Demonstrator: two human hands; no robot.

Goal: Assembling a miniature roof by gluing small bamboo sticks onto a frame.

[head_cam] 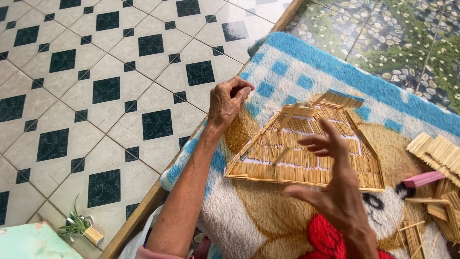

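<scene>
Under both your hands spreads a fluffy blanket (pixel 306 76), blue-and-white checked at its border with a tan, white and red animal picture in the middle. Beyond your left hand lies the tiled floor (pixel 96 72), white with dark diamond squares.

On the blanket, between your two hands, sits the stick panel (pixel 306 160), a flat trapezoid of short bamboo-coloured sticks laid in rows inside a frame of longer sticks, with white showing between the rows. Your left hand (pixel 229 100) rests at the panel's upper left corner, fingers curled in loosely on themselves; I cannot tell whether they pinch anything. Your right hand (pixel 333 184) hovers above the panel's lower right part, fingers spread wide and holding nothing.

Past your right hand's fingertips, a small bundle of sticks (pixel 342 98) with a blue edge lies just beside the panel's top. To the right of that hand, loose stick bundles (pixel 438 153) are piled on the blanket, and a pink block (pixel 424 179) lies among them. Below your left forearm, on the floor, sits a tiny green plant (pixel 76 225) in a stick holder.
</scene>
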